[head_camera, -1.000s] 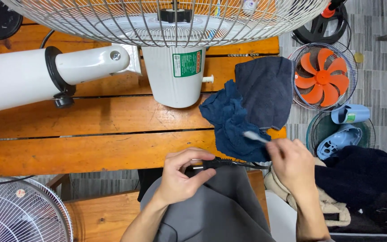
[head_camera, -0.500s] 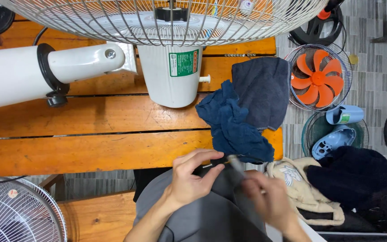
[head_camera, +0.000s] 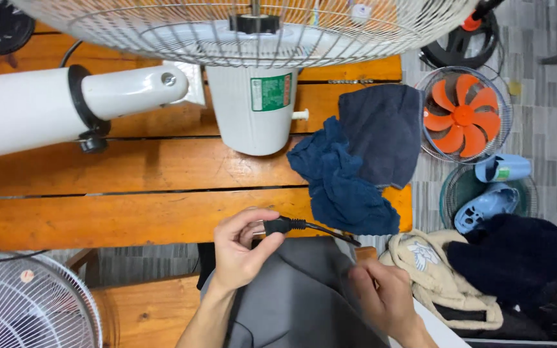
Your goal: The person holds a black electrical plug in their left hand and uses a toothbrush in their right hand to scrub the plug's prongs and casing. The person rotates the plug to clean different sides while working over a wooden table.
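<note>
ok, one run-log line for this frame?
left hand: pinches black power plug | right hand: on its black cord | dark blue cloths on orange wooden table

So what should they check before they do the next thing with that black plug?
1. Plug held firmly: ok. The left hand pinches the black plug between thumb and fingers.
2. Prongs clean and straight: cannot tell, the fingers hide them.
3. Cord under control: ok. The black cord runs from the plug to the right hand.
4. What the right hand grips: cannot tell, it is blurred.
5. Cord free of snags: ok. It passes just below the blue cloth without catching on it.
6. Fan out of the way: ok. The white fan lies further back on the wooden table.
</note>
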